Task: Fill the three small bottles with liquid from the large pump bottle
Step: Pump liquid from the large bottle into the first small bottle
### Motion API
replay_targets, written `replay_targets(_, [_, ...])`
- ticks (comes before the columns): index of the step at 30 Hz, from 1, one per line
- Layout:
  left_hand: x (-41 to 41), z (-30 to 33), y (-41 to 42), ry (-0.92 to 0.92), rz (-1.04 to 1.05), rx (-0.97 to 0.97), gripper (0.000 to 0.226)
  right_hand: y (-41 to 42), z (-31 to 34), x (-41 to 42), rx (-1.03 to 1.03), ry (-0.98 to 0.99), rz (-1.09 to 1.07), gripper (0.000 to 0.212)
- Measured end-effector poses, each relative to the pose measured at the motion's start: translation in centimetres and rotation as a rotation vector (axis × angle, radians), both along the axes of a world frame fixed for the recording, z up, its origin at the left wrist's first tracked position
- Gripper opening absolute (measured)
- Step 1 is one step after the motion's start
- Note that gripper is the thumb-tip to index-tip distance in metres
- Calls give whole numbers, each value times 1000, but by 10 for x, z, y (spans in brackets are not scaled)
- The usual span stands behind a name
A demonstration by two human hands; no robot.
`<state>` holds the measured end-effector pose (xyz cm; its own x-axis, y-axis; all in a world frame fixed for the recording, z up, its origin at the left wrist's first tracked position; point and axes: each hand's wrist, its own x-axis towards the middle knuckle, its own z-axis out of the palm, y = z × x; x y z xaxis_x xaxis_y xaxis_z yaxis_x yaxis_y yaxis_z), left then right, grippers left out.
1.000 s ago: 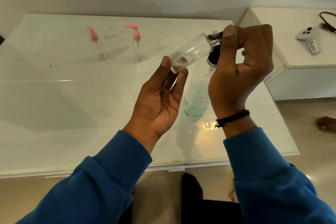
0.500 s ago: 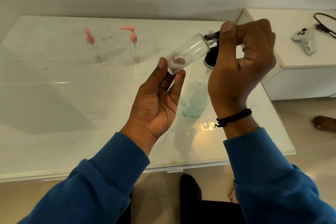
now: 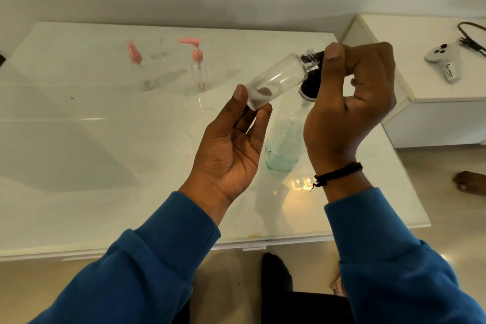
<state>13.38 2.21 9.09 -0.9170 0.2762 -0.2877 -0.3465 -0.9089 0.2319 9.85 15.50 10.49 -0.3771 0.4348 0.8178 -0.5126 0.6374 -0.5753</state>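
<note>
Two hands up over the table's (image 3: 79, 166) right half, both in blue sleeves. Left hand (image 3: 231, 147) is palm-up, wrist bent back, fingers nearly straight; thumb tip and fingertips just pinch the base of a small clear bottle (image 3: 276, 81). Bottle lies tilted, base low-left, threaded neck high-right, looks empty apart from a dark reflection near the base. Right hand (image 3: 347, 102) has its palm side toward me, wrist vertical with a black cord bracelet (image 3: 338, 173), fingers curled tight; thumb and forefinger clamp a black piece at the bottle's neck, can't tell whether it's the cap or a nozzle. Threads show bare between bottle shoulder and thumb.

Large pump bottle (image 3: 284, 139) stands on the table directly under the hands, near the right edge, a shallow layer of pale blue-green liquid at the bottom; its black top (image 3: 309, 87) shows just below the small bottle's neck.

Two more small bottles toward the far edge, left of centre: one with pink pump (image 3: 197, 66) upright, one with pink cap (image 3: 139, 68) just left of it, apart from each other.

White controller (image 3: 444, 59) and a black cable (image 3: 470, 37) sit on the white cabinet (image 3: 434, 118) off the table's far right corner.
</note>
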Motion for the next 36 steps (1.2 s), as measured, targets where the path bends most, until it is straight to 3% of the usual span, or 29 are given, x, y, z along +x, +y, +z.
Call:
replay_targets(15, [-1, 1, 0, 6, -7, -11, 44, -1, 6, -2, 19, 0, -25, 31])
replay_targets(36, [-3, -5, 0, 27, -9, 15, 67, -2, 4, -1, 6, 8, -10, 30])
